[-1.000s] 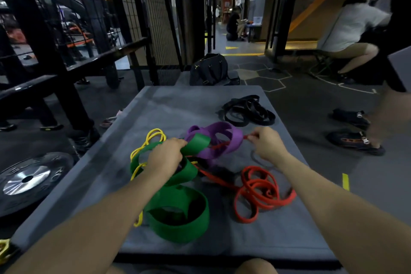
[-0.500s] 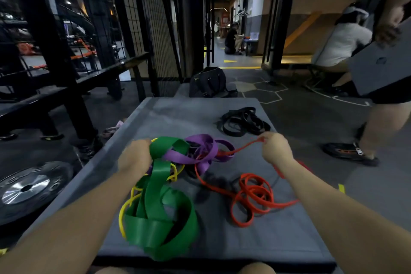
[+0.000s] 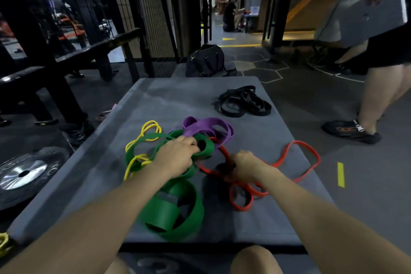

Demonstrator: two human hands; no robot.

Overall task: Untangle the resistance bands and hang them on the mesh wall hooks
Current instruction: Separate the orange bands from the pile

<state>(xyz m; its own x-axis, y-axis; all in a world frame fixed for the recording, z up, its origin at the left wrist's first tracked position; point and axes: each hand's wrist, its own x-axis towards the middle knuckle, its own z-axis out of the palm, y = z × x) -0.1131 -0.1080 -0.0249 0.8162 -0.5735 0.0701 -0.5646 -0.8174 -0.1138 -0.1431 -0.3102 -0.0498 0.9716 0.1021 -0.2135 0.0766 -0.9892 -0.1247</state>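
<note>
A tangle of resistance bands lies on a grey padded platform. The wide green band coils at the near side and loops up under my left hand, which grips it. A purple band lies just beyond, and a thin yellow band threads through the green one at the left. My right hand is closed on the orange-red band, whose loops spread right and toward me. A black band lies apart at the far right. The mesh wall stands beyond the platform; no hooks are visible.
A black bag sits on the floor past the platform's far edge. A weight plate lies on the floor at the left. A person's legs stand close at the right, carrying a grey flat case. Black rack frames fill the left.
Both hands have come down and together onto the pile. The green band, lifted half a second ago, lies on the platform again, and the orange-red band has spread out to the right.
</note>
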